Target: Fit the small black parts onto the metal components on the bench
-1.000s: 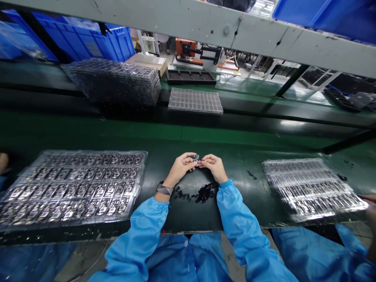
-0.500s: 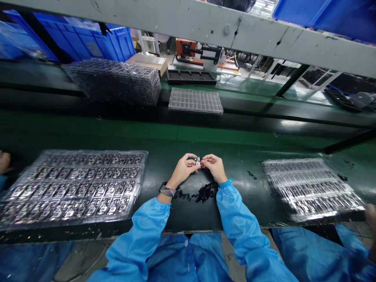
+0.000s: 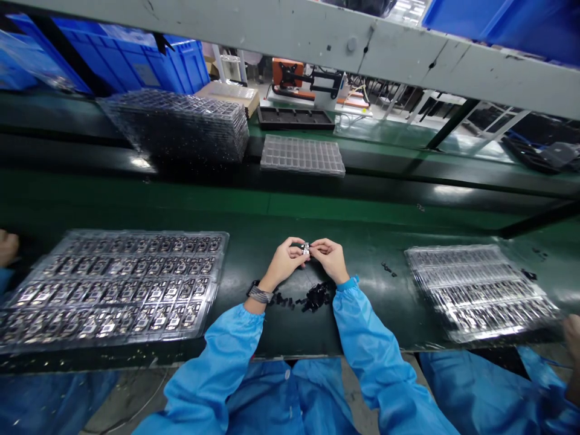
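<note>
Between the fingertips of both hands is a small circuit board (image 3: 306,248), silvery with dark parts. My left hand (image 3: 286,261) grips it from the left with thumb and fingers. From the right, my right hand (image 3: 330,258) pinches at its edge; whether a tiny part is in that pinch is too small to tell. Below the hands lies a loose pile of small black pieces (image 3: 316,297) on the green bench (image 3: 290,332). On the left, a clear tray (image 3: 216,302) holds rows of similar boards. Another clear tray (image 3: 421,290) at the right has shiny parts in its front rows.
At the back stand a tall stack of clear trays (image 3: 181,127), one clear compartment tray (image 3: 301,154) and a black tray (image 3: 294,118). A grey shelf beam (image 3: 290,30) crosses above. Co-workers' hands show at the left edge (image 3: 8,248) and right edge (image 3: 571,332).
My hands stay almost in place, still holding the board between them, with only a slight shift of the fingers. The view has moved very slightly.
</note>
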{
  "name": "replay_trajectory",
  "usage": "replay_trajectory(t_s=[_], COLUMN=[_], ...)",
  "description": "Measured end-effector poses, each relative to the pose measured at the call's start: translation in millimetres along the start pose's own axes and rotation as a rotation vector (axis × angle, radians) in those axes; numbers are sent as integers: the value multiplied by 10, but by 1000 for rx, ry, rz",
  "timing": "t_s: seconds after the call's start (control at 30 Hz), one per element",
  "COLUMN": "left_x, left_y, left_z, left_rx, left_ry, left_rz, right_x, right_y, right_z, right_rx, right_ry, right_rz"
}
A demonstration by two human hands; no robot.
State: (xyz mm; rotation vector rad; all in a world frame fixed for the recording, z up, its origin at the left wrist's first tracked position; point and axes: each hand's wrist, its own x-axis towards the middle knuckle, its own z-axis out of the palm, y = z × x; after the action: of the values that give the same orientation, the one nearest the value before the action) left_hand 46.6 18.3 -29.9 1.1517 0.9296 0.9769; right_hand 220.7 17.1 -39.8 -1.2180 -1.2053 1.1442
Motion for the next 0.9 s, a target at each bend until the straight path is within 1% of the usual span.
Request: replay_trajectory(t_s=[0.3,0.53,0.63,0.8,0.9], left_x=[-1,-11,-22,-27,-32], left_y=[11,38,47,44,50], left_z=[3,18,26,22,18], left_rx=[9,6,0,-13,-10], left_ry=[4,-8,-27,-36,-40], left_rz=[3,8,23,46,52], right_x=[-46,-68,-74,-54,-37], right_y=[-70,-93,-91,-100,-89], right_z=[52,51,59,60,59], right_rx=[-30,-75,-20,111,152], right_ry=[-9,-19,-33,-99,-114], right_rz=[-27,-79,-47,52,69])
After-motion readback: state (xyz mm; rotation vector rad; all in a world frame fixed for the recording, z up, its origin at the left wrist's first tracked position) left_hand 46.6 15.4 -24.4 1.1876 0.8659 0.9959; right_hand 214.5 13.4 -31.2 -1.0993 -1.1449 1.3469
